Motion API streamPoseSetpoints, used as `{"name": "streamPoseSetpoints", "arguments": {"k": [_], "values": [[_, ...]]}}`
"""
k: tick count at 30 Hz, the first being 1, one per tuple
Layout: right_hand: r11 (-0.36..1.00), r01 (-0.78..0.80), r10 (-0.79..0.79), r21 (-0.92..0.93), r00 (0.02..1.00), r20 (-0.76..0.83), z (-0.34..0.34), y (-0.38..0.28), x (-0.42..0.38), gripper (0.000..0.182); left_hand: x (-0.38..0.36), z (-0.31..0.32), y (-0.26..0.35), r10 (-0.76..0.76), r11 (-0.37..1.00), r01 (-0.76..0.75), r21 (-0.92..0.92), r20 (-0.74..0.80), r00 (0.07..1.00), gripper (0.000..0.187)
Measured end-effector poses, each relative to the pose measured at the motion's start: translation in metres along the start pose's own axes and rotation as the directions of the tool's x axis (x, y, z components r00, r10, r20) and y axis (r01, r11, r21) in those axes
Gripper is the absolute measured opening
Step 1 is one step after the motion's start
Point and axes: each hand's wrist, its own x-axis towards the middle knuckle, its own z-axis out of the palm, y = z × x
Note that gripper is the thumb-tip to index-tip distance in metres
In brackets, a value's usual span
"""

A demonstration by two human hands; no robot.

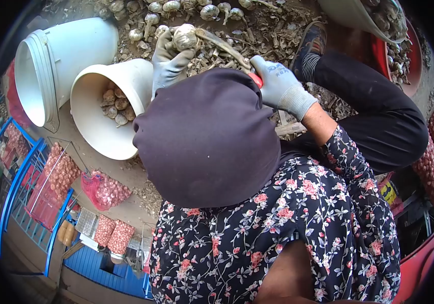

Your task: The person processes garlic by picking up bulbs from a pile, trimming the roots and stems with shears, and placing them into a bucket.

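My left hand (171, 60), in a grey glove, is closed around a garlic bulb (184, 37) at the top of the view. The bulb's long dry stem (224, 46) stretches right and down toward my other hand. There my right hand (277, 81), also gloved, grips a tool with a red handle (256, 79) close to the stem's far end. Most of that tool is hidden by the hand and by the dark head covering (209, 139), so its kind cannot be made out.
A white bucket (143, 76) with garlic bulbs inside lies tipped beside my left hand, another white bucket (82, 45) left of it. Loose garlic (209, 12) and dry stalks cover the ground ahead. At upper right are a pale bucket (346, 17) and a red tub (415, 66).
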Motion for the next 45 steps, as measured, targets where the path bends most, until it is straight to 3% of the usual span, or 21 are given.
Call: {"name": "streamPoseSetpoints", "arguments": {"k": [1, 2, 4, 8, 10, 12, 16, 17, 22, 24, 25, 28, 30, 33, 34, 36, 37, 39, 42, 44, 45], "values": [[0.997, 0.003, -0.004, -0.072, 1.0, -0.014, -0.006, -0.004, 0.001, 0.037, 0.001, 0.002, 0.004, -0.061, 0.98, 0.069, 0.186, -0.049, 0.997, 0.06], [0.998, 0.004, -0.005, -0.071, 1.0, -0.013, -0.01, -0.006, 0.003, 0.037, 0.001, 0.004, 0.008, -0.061, 0.98, 0.07, 0.187, -0.049, 0.997, 0.06], [0.979, 0.024, -0.046, -0.204, 0.993, -0.106, -0.016, -0.007, 0.007, 0.036, -0.001, 0.021, 0.023, -0.162, 0.9, 0.149, 0.41, -0.003, 0.987, 0.053], [0.982, -0.016, -0.033, -0.188, 0.966, -0.255, -0.021, -0.004, 0.006, 0.034, 0.009, 0.025, 0.017, -0.126, 0.904, 0.126, 0.409, -0.027, 0.992, 0.06], [0.993, -0.115, 0.111, -0.001, 0.961, -0.254, -0.013, 0.0, -0.004, 0.035, 0.005, 0.031, 0.01, -0.052, 0.904, 0.073, 0.42, -0.061, 0.997, 0.058], [0.982, -0.156, 0.136, -0.103, 0.974, -0.183, -0.004, 0.001, -0.013, 0.038, 0.003, 0.032, 0.006, 0.059, 0.905, -0.01, 0.426, -0.103, 0.993, 0.062], [0.976, -0.05, 0.007, -0.211, 0.979, -0.202, 0.002, -0.011, -0.006, 0.047, 0.002, 0.036, -0.001, 0.102, 0.891, -0.061, 0.449, -0.067, 0.993, 0.071], [0.977, -0.049, 0.006, -0.206, 0.979, -0.202, 0.003, -0.013, -0.001, 0.047, 0.003, 0.025, -0.006, 0.123, 0.757, -0.076, 0.649, -0.026, 0.992, 0.076], [0.957, -0.062, 0.036, -0.282, 0.995, -0.096, -0.001, -0.022, 0.012, 0.052, 0.002, 0.025, -0.002, 0.071, 0.863, -0.013, 0.505, -0.096, 0.993, 0.08], [0.96, -0.063, 0.048, -0.275, 0.997, -0.061, 0.003, -0.02, 0.016, 0.051, 0.007, 0.016, -0.012, 0.18, 0.577, -0.04, 0.816, -0.079, 0.981, 0.083], [0.961, -0.065, 0.059, -0.268, 0.998, -0.03, 0.005, -0.019, 0.018, 0.05, 0.008, 0.017, -0.018, 0.32, 0.41, -0.152, 0.899, 0.014, 0.947, 0.083], [0.989, -0.044, 0.048, -0.144, 0.999, 0.023, 0.014, -0.014, 0.022, 0.048, 0.006, 0.027, -0.017, 0.359, 0.357, -0.141, 0.924, 0.003, 0.933, 0.08], [0.994, -0.05, 0.052, -0.096, 0.999, 0.017, 0.016, -0.011, 0.021, 0.049, 0.002, 0.032, -0.013, 0.306, 0.389, -0.108, 0.915, -0.018, 0.952, 0.075], [0.988, -0.09, 0.098, -0.124, 0.993, 0.062, 0.012, -0.008, 0.015, 0.049, -0.001, 0.044, -0.015, 0.219, 0.7, -0.02, 0.714, -0.189, 0.957, 0.064], [0.992, -0.057, 0.064, -0.112, 0.996, 0.057, 0.014, -0.005, 0.012, 0.047, -0.003, 0.045, -0.013, 0.216, 0.703, -0.017, 0.711, -0.19, 0.958, 0.064], [0.994, -0.015, 0.021, -0.104, 0.998, 0.055, 0.018, 0.002, 0.01, 0.045, -0.005, 0.04, -0.001, -0.098, 0.668, 0.225, 0.709, -0.216, 0.972, 0.062], [0.993, -0.108, 0.111, -0.053, 0.993, 0.042, 0.021, 0.007, 0.012, 0.041, -0.005, 0.029, -0.001, -0.188, 0.797, 0.278, 0.536, -0.218, 0.958, 0.059], [0.97, -0.241, 0.242, -0.018, 0.97, 0.033, 0.022, 0.018, 0.011, 0.033, -0.011, 0.029, 0.0, -0.204, 0.844, 0.251, 0.474, -0.148, 0.968, 0.057], [0.971, -0.234, 0.234, -0.044, 0.972, 0.003, 0.021, 0.025, 0.0, 0.033, -0.013, 0.022, 0.001, -0.131, 0.875, 0.164, 0.456, -0.103, 0.986, 0.056], [0.976, -0.195, 0.196, -0.095, 0.981, 0.001, 0.009, 0.008, -0.008, 0.034, -0.012, 0.026, 0.002, -0.146, 0.853, 0.221, 0.472, -0.192, 0.971, 0.057], [0.988, -0.074, 0.061, -0.133, 0.993, -0.097, 0.012, 0.011, -0.009, 0.037, -0.013, 0.027, 0.002, -0.18, 0.863, 0.253, 0.437, -0.201, 0.963, 0.057]]}}
